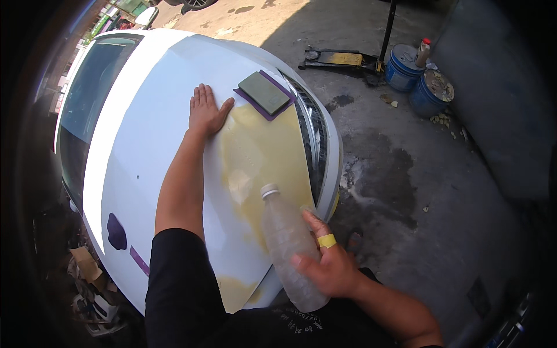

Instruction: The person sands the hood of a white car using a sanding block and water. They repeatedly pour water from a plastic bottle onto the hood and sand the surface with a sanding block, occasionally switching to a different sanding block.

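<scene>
My left hand lies flat on the white car hood, fingers stretched out, just left of a yellowish filler patch. My right hand is wrapped round a cloudy plastic bottle with a white cap, tilted with its cap end pointing away from me over the patch. Yellow tape is wound on one finger of that hand. Beyond the patch, near the headlight, a grey-green sanding block rests on a purple sheet of sandpaper.
A dark purple piece and a purple strip lie on the hood's left side. On the floor at the far right are a floor jack and two blue buckets. Scrap parts lie at the lower left.
</scene>
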`<act>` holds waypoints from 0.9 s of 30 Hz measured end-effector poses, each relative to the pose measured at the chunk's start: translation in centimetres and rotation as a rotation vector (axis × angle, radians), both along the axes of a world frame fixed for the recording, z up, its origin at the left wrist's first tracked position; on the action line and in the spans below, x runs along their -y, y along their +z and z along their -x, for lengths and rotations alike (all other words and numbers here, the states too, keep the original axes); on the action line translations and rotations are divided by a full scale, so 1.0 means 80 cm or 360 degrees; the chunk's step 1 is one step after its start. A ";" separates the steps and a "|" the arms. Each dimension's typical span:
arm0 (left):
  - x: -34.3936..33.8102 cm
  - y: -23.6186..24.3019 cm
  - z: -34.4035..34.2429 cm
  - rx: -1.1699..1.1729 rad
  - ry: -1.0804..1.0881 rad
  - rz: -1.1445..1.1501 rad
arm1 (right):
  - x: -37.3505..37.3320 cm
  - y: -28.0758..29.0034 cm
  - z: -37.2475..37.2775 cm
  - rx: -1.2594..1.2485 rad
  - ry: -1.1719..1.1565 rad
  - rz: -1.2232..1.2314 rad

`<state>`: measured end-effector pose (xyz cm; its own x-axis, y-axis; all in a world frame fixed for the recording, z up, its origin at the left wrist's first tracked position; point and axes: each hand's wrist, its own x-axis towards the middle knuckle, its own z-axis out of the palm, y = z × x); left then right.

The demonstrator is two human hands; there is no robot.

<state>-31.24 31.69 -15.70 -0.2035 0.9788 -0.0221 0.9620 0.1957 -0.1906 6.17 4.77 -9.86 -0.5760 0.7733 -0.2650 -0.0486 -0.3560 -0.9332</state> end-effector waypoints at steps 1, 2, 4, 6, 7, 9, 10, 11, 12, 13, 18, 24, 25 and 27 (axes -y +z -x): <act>0.002 -0.002 -0.005 0.0016 -0.0105 0.0013 | 0.001 -0.002 -0.001 0.0011 -0.0009 -0.0032; 0.011 -0.004 -0.010 0.0028 -0.0204 0.0026 | 0.003 -0.005 -0.002 0.0019 -0.0013 -0.0064; 0.038 -0.003 -0.019 -0.0020 -0.0349 0.0061 | 0.006 -0.005 0.000 0.0017 0.0002 -0.0073; 0.066 0.003 -0.047 -0.0024 -0.0433 0.0123 | 0.006 -0.004 -0.003 0.0040 0.0015 -0.0041; 0.082 0.010 -0.052 -0.0042 -0.0463 0.0140 | 0.010 -0.003 -0.002 0.0023 0.0002 -0.0020; 0.108 0.007 -0.060 -0.0042 -0.0543 0.0124 | 0.018 -0.004 -0.001 0.0005 -0.0026 0.0024; 0.120 0.005 -0.066 -0.0062 -0.0585 0.0124 | 0.023 -0.008 -0.002 0.0037 -0.0023 0.0049; 0.133 0.008 -0.076 -0.0029 -0.0592 0.0138 | 0.028 -0.012 -0.004 0.0071 -0.0020 0.0078; 0.146 0.007 -0.085 -0.0025 -0.0618 0.0154 | 0.033 -0.016 -0.007 0.0107 -0.0017 0.0106; 0.161 0.008 -0.091 -0.0030 -0.0638 0.0175 | 0.036 -0.019 -0.009 0.0089 -0.0013 0.0117; 0.230 0.000 -0.130 0.0018 -0.0741 0.0193 | 0.048 -0.028 -0.025 0.0066 0.0013 0.0124; 0.318 -0.014 -0.172 0.0137 -0.0876 0.0221 | 0.058 -0.035 -0.046 0.0086 0.0113 0.0160; 0.334 -0.014 -0.176 0.0072 -0.0872 0.0249 | 0.059 -0.035 -0.047 0.0100 0.0136 0.0186; 0.366 -0.021 -0.186 0.0145 -0.0858 0.0211 | 0.059 -0.033 -0.052 0.0138 0.0180 0.0234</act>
